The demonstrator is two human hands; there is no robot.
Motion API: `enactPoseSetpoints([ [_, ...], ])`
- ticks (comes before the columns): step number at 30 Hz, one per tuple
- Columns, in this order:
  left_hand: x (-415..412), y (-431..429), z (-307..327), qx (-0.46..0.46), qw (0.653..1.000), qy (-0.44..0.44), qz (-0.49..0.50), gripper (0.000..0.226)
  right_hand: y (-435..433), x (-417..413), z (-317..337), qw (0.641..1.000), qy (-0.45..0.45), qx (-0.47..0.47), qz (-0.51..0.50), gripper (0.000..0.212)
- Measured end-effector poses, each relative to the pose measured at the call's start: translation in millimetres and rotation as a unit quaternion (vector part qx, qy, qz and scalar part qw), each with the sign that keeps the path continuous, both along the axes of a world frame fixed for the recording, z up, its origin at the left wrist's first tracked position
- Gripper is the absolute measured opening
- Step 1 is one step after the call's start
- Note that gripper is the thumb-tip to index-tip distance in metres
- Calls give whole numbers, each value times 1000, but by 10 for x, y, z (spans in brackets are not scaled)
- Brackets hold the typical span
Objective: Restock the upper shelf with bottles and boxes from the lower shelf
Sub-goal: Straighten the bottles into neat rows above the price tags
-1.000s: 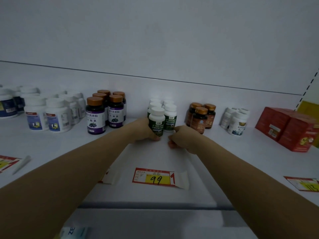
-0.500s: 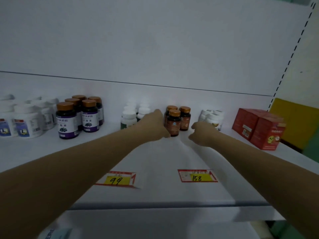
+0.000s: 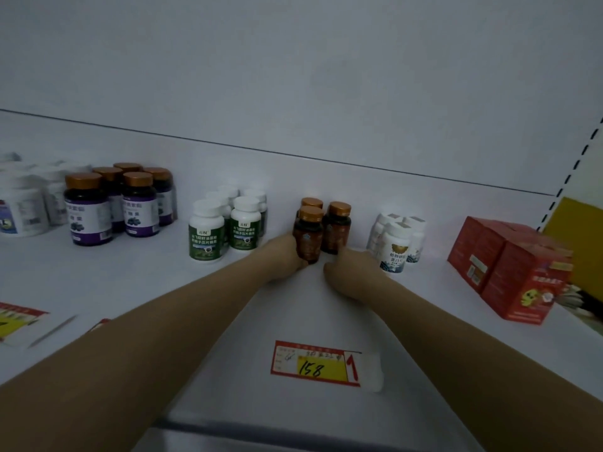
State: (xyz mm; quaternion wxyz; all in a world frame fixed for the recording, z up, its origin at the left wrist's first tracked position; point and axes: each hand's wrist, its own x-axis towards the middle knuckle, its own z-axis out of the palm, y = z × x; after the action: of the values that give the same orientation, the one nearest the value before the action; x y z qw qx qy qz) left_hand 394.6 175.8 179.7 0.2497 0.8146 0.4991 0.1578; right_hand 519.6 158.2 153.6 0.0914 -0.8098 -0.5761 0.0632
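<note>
White shelf (image 3: 130, 282) bears a near price tag (image 3: 318, 365) reading 158. Left hand (image 3: 287, 256) curls round the front brown bottle (image 3: 308, 238) at the far centre; right hand (image 3: 349, 272), fingers curled, meets the second brown bottle (image 3: 336, 230), grip unclear. Both hands were at the green-labelled bottles (image 3: 207, 238) a second ago.

I count 3 amber bottles (image 3: 308, 238), 5 purple-labelled bottles (image 3: 87, 216), 2 red boxes (image 3: 522, 288).
</note>
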Motion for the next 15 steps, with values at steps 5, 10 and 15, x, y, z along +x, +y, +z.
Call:
enactPoseSetpoints([
  [5,-42,-7,20,15,999,53,-3,35,-192,-37,93,999,23,0,25,41],
  [10,-67,-244,97,-12,988,147,-33,53,-707,87,299,994,102,18,26,54],
  [15,199,-398,219,-1,986,135,-97,54,-983,519,455,986,144,59,-65,42],
])
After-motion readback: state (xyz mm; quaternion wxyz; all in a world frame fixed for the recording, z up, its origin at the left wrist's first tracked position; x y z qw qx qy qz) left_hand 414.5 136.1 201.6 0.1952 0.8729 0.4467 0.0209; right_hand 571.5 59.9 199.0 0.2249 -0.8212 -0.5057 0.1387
